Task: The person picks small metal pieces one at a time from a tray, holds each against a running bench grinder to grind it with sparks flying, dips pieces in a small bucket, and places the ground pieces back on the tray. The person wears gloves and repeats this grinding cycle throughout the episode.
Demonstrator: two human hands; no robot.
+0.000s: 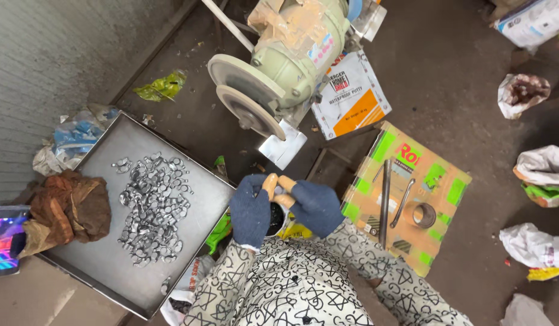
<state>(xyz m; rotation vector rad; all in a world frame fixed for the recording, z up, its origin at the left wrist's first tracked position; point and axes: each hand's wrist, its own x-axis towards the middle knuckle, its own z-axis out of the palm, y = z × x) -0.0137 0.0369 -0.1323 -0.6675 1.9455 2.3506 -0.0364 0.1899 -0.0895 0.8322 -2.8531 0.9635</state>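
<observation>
Dusty concrete floor is lying under everything. Both hands are meeting at centre: the left hand (250, 210) and right hand (315, 206), in dark blue gloves with bare fingers (269, 184) sticking out, are curling together, fingertips touching; whether they are pinching anything, I cannot tell. At 9 o'clock a tray (104, 259) is carrying metal clips (152, 205). At 12 o'clock a grinder (279, 66) is standing.
</observation>
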